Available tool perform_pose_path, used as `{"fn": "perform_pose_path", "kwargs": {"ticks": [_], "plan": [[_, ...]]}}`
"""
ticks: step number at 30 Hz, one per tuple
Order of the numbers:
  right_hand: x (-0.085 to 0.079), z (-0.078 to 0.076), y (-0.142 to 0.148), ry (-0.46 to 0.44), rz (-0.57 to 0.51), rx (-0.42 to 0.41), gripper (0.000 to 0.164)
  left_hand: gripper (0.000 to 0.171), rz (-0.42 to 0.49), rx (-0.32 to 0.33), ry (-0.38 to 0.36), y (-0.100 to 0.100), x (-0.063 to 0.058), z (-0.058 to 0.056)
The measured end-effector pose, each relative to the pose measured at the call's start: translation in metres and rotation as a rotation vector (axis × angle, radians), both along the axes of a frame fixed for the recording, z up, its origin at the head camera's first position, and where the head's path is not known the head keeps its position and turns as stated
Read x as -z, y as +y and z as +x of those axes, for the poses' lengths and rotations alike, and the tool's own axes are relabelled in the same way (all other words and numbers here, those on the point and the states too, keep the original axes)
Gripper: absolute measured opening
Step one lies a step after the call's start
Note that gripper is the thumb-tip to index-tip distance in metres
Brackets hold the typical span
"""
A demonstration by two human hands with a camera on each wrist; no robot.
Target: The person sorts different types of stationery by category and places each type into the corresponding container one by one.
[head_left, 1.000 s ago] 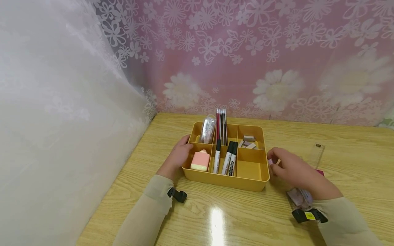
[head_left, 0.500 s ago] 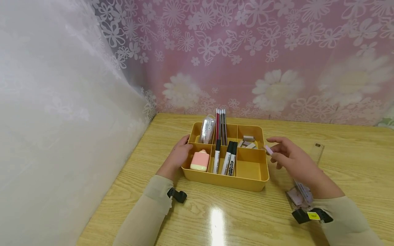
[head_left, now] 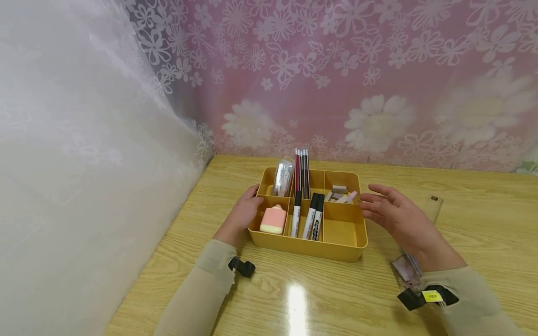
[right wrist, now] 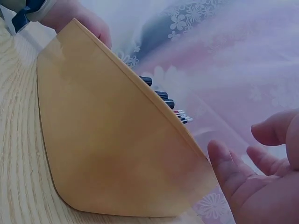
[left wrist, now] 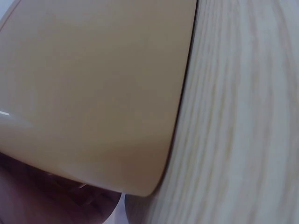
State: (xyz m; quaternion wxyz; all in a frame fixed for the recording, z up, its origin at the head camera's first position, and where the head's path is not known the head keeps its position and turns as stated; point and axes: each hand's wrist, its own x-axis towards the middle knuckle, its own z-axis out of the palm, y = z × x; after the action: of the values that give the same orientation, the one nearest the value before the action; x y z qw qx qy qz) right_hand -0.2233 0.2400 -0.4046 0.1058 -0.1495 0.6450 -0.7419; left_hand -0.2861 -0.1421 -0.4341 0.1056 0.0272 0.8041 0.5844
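A yellow desk organizer with several compartments stands on the table. My left hand grips its left end, thumb at the rim; in the left wrist view its fingers show beyond the box wall. My right hand hovers at the right end, fingers spread and holding nothing, fingertips at the rim. Beside them, a pale pink eraser lies on other small erasers in the back right compartment. In the right wrist view, the organizer's outer wall stands left of the spread fingers.
Markers, pencils, a pink bottle-shaped item and a clear case fill other compartments. Right of the organizer lie a clear ruler and a clear packet, partly under my right forearm. A floral curtain hangs behind.
My right hand lifted the pale pink eraser from beside the organizer to its back right compartment and let it go; its fingers have spread. The left hand stays where it was.
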Motion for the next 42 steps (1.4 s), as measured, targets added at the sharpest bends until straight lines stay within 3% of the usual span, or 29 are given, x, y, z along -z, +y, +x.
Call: {"fn": "perform_pose_path", "kwargs": {"ticks": [3,6,8,14,17,25,35,42], "plan": [[0.0,-0.001,-0.001,0.017,-0.014,0.008,0.035,0.053,0.002,0.0,0.001,0.0,0.001,-0.001],[-0.002,0.0,0.0,0.028,0.071,0.047,0.03,0.054,-0.003,0.0,0.0,0.0,0.002,-0.002],[-0.004,0.001,0.001,0.054,0.2,0.081,0.029,0.054,-0.008,-0.002,-0.002,0.0,0.002,-0.002],[-0.016,0.004,0.008,0.176,0.735,0.155,0.038,0.054,-0.012,0.001,0.003,0.0,0.003,-0.003],[-0.018,0.004,0.013,0.213,0.878,0.156,0.036,0.054,-0.013,0.0,0.005,0.0,0.003,-0.004],[-0.023,0.006,0.021,0.278,1.002,0.077,0.031,0.053,-0.016,-0.007,0.009,0.002,0.004,-0.005],[-0.016,0.017,0.026,0.261,1.164,-0.103,0.021,0.053,-0.013,0.009,0.009,0.004,0.004,-0.005],[-0.008,0.023,0.025,0.156,1.267,-0.249,0.025,0.054,-0.017,-0.005,0.003,-0.002,0.003,-0.004]]}}
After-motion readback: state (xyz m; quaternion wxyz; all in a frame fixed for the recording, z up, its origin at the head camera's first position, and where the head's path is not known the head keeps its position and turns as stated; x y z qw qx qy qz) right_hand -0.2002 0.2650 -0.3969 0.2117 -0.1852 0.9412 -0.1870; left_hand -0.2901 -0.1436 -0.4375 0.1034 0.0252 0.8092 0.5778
